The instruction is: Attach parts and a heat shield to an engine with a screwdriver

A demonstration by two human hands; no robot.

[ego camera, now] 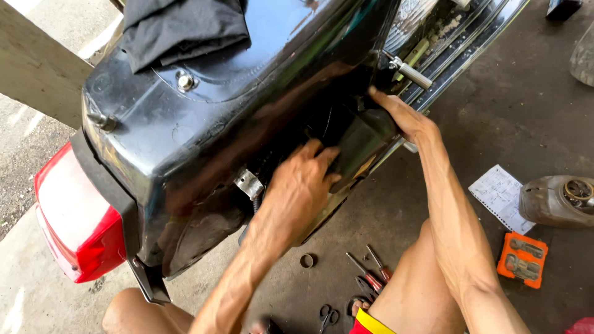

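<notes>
A scooter's glossy black rear body panel [204, 117] fills the upper left, with a red tail light [74, 216] at its left end. My left hand [303, 179] reaches under the panel's lower edge and presses on a dark side cover [362, 139]. My right hand [399, 114] grips the upper right edge of that same cover, fingers hooked into the gap beside a metal footpeg [411, 74]. A small metal bracket [249, 184] hangs just left of my left hand.
On the concrete floor lie red-handled screwdrivers [371, 272], black scissors [328, 315], a metal ring [307, 260], an orange case [523, 260], a paper sheet [502, 195] and a dirty jug [557, 201]. A dark cloth [182, 28] rests on the panel. My bare knees frame the bottom.
</notes>
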